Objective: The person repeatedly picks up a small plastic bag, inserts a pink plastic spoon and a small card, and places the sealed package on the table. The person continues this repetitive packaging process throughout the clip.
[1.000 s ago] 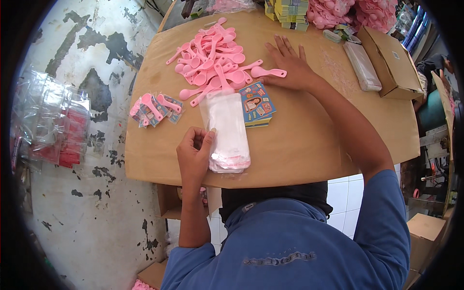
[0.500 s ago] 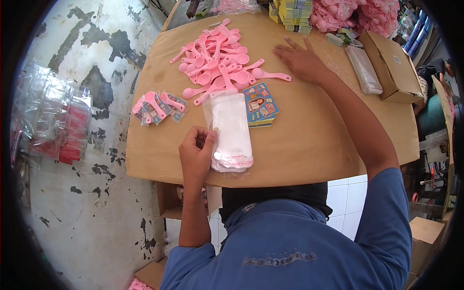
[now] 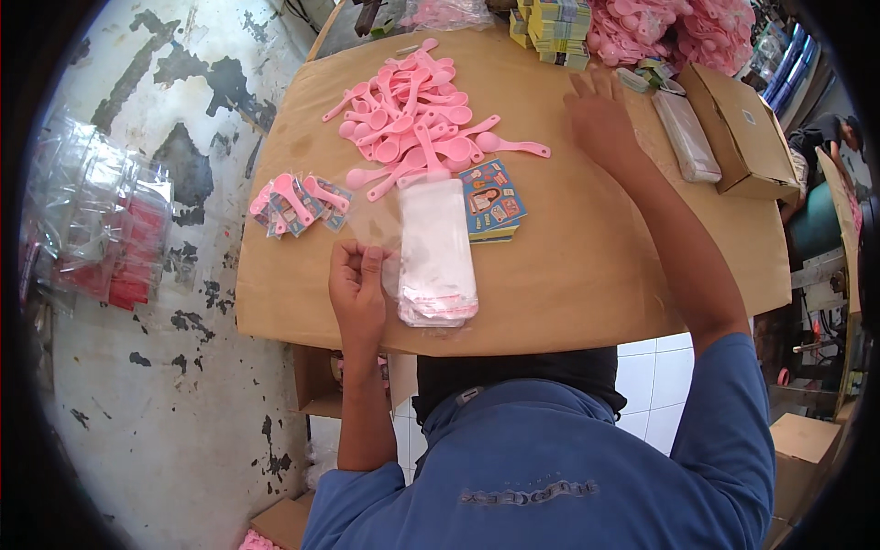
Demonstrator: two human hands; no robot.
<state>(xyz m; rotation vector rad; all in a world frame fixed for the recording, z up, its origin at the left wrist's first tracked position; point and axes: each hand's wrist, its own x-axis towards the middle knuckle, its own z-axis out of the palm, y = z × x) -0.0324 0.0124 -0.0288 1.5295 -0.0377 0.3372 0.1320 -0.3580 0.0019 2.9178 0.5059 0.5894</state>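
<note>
My left hand [image 3: 357,280] is closed in a pinch on a thin clear plastic bag [image 3: 389,271], whose outline is faint and hard to follow. Beside it lies a stack of clear plastic bags [image 3: 438,252] near the table's front edge. A block of blue printed cards [image 3: 493,203] touches the stack's right side. Beyond them spreads a heap of pink measuring spoons [image 3: 408,115]. My right hand [image 3: 600,115] is open over the far right of the table, fingers stretched away from me, holding nothing. Left of the heap, several pink spoons lie with small cards [image 3: 298,203].
The brown-covered table [image 3: 302,307] holds bundled yellow cards [image 3: 555,32] and bagged pink spoons [image 3: 637,32] at the back. A cardboard box [image 3: 742,133] and another pack of clear bags [image 3: 686,133] stand at right. Plastic bags hang on the left wall [image 3: 101,220]. Another person [image 3: 825,137] is at far right.
My left hand has moved left off the stack, drawing the clear bag with it. My right hand has shifted right, away from the spoon heap.
</note>
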